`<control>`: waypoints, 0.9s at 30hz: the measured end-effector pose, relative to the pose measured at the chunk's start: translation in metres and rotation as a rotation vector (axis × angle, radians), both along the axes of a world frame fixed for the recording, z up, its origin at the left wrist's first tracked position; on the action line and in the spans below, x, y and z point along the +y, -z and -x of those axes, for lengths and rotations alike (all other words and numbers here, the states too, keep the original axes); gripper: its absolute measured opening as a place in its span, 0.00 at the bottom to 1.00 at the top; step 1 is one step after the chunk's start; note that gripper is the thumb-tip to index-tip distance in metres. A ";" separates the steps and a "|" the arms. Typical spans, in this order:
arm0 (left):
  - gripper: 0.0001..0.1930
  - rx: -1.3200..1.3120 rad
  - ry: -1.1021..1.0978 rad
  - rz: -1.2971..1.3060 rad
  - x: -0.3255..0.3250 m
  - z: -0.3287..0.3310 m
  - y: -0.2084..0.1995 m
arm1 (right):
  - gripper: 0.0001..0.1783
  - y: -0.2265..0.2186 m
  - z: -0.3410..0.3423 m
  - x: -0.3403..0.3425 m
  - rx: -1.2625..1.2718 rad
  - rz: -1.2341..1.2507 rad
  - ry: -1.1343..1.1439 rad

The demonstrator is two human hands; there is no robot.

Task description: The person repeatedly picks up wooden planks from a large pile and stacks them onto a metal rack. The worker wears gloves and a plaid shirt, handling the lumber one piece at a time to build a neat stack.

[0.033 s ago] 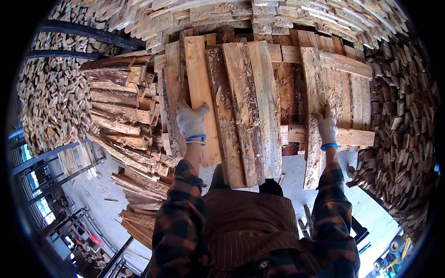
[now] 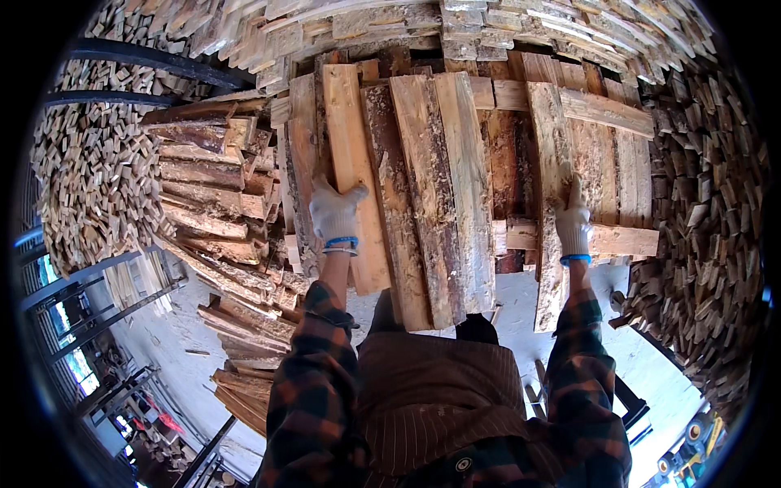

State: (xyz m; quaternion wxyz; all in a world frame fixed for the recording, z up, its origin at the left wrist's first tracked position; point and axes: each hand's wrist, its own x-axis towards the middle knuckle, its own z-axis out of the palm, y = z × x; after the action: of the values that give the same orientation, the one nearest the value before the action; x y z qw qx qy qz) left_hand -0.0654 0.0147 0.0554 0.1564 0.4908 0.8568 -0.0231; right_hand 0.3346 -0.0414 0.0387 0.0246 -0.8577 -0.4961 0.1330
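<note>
My left hand (image 2: pixel 333 216), in a white knit glove with a blue cuff, is closed on the left edge of a smooth pale board (image 2: pixel 350 122). Its thumb lies over the board's face; the other fingers are partly hidden. My right hand (image 2: pixel 573 228), gloved alike, grips the right edge of a rough narrow board (image 2: pixel 549 130), with fingers pointing away from me. Between the hands lie a bark-edged board (image 2: pixel 390 195), a wide rough board (image 2: pixel 429 187) and a paler rough board (image 2: pixel 465 179), side by side, their near ends overhanging toward me.
Underneath are more planks and a crosswise slat (image 2: pixel 614 241) at right. A heap of rough offcuts (image 2: pixel 207 199) leans at left. Stacked wood (image 2: pixel 358 28) rises at the far side, with another wood pile (image 2: pixel 700 220) at right. The pale floor (image 2: pixel 175 325) shows below.
Almost nothing differs. My right hand has shifted very slightly on its board; my left hand and the boards stay essentially in place.
</note>
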 end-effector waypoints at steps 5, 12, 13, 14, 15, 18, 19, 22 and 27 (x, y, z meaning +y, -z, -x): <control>0.30 -0.801 -0.263 -0.054 0.000 0.055 -0.011 | 0.47 -0.025 0.066 -0.001 0.075 -0.186 -0.098; 0.27 -1.175 -0.348 -0.277 -0.020 0.123 -0.070 | 0.59 -0.039 0.237 0.020 0.040 0.200 -0.419; 0.26 -1.147 -0.337 -0.260 -0.019 0.147 -0.075 | 0.59 -0.039 0.237 0.021 0.139 0.134 -0.346; 0.26 -1.165 -0.286 -0.316 -0.016 0.169 -0.073 | 0.59 -0.039 0.237 0.023 0.234 0.063 -0.277; 0.25 -1.184 -0.327 -0.268 -0.011 0.182 -0.065 | 0.60 -0.037 0.235 0.023 0.207 0.054 -0.268; 0.23 -1.064 -0.309 -0.215 0.003 0.226 -0.012 | 0.61 -0.063 0.246 0.045 0.284 0.223 -0.200; 0.23 -1.031 -0.315 -0.165 0.005 0.235 0.017 | 0.61 -0.059 0.245 0.047 0.327 0.222 -0.227; 0.23 -1.407 -0.494 -0.191 0.008 0.228 0.059 | 0.57 -0.038 0.194 0.040 1.129 -0.062 -0.046; 0.29 -0.608 -0.188 -0.218 0.019 0.210 0.066 | 0.49 -0.040 0.129 0.027 1.140 -0.217 0.126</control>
State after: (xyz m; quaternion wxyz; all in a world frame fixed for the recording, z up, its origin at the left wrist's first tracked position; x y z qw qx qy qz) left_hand -0.2754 0.0333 -0.0104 0.3530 0.4078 0.8098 0.2308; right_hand 0.2053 -0.0146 0.0789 0.3833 -0.6711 -0.3636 0.5201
